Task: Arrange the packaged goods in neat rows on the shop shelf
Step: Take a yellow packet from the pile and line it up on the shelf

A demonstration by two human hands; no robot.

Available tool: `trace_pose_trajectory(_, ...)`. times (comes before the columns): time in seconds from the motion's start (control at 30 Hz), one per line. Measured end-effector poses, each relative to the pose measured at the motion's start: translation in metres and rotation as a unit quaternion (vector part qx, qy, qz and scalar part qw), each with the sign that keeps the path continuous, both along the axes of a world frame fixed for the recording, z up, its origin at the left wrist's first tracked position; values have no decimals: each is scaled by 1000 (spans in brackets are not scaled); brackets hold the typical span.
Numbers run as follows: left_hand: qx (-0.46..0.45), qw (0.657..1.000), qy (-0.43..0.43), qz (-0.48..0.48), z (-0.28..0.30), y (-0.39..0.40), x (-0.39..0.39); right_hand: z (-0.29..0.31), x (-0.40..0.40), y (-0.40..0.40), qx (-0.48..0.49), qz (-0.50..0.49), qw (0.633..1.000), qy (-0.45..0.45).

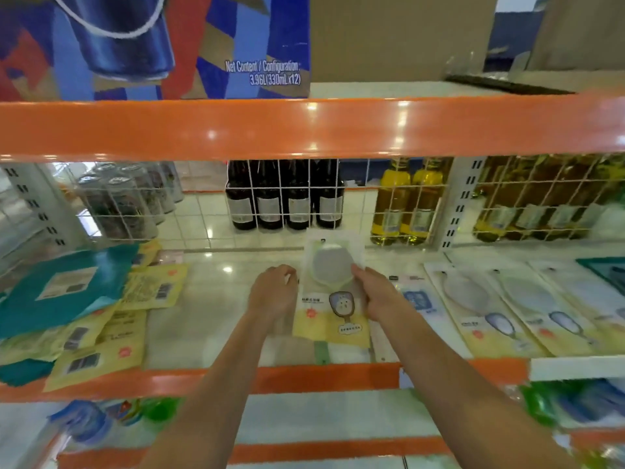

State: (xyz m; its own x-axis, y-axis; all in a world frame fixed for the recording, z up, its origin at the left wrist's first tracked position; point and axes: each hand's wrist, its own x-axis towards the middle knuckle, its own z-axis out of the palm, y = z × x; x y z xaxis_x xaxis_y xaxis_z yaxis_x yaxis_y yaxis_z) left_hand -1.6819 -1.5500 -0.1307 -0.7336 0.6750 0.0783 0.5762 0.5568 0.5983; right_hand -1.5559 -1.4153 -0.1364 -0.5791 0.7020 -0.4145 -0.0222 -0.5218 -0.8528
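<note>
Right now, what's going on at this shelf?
A person is stocking the shelf. The right hand grips the right edge of a hand-mirror pack lying in the middle of the shelf, and the left hand is at its left edge, fingers curled. To the right, similar packs lie side by side in a row. To the left, yellow and teal packs sit in a loose, overlapping pile.

Lower shelf goods [575,404] blurred, carton [152,45] cropped

I'm seeing dark bottles [285,201], yellow oil bottles [407,201] and cans [125,201] standing behind the wire grid [338,211]; a printed carton [155,45] is sitting on the upper shelf.
</note>
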Motion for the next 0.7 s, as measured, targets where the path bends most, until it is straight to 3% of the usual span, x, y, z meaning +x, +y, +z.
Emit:
trace_pose_trajectory(0.37,-2,988,8,-157,5,42,9,2,55,1,-32,-143,989,-30)
trace_pose_trajectory(0.7,-16,943,13,-333,-4,85,89,-12,158,-29,-18,-272,962,-12)
